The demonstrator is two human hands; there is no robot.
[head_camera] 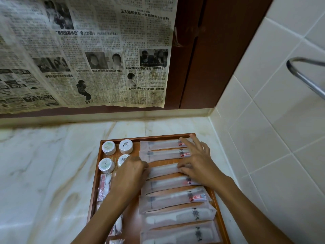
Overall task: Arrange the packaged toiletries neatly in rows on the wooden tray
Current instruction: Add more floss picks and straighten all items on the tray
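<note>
Head view, looking down: a wooden tray is sitting on a pale marble counter, close to the corner of a white tiled wall.

Right part of the tray: long frosted sachets are lying crosswise in a column, one below the other, seven in sight. The third sachet from the far end is being handled at both ends and is lying slightly askew to its neighbours.

Left hand: it is curling over the near-left end of that sachet, fingertips pinching its edge.

Right hand: its fingers are spreading wide, the lower ones pressing on the right end of the same sachet, the upper ones reaching across the two sachets beyond it.

Far-left corner of the tray: four round white packets are standing in two rows of two, the near-right one half hidden behind the left hand.

Left edge of the tray: small clear packets with red and white contents are lying in a line, partly covered by the left forearm.

Behind the counter: a yellowed newspaper is hanging on a dark wooden panel. A chrome rail is projecting from the tiled wall.
</note>
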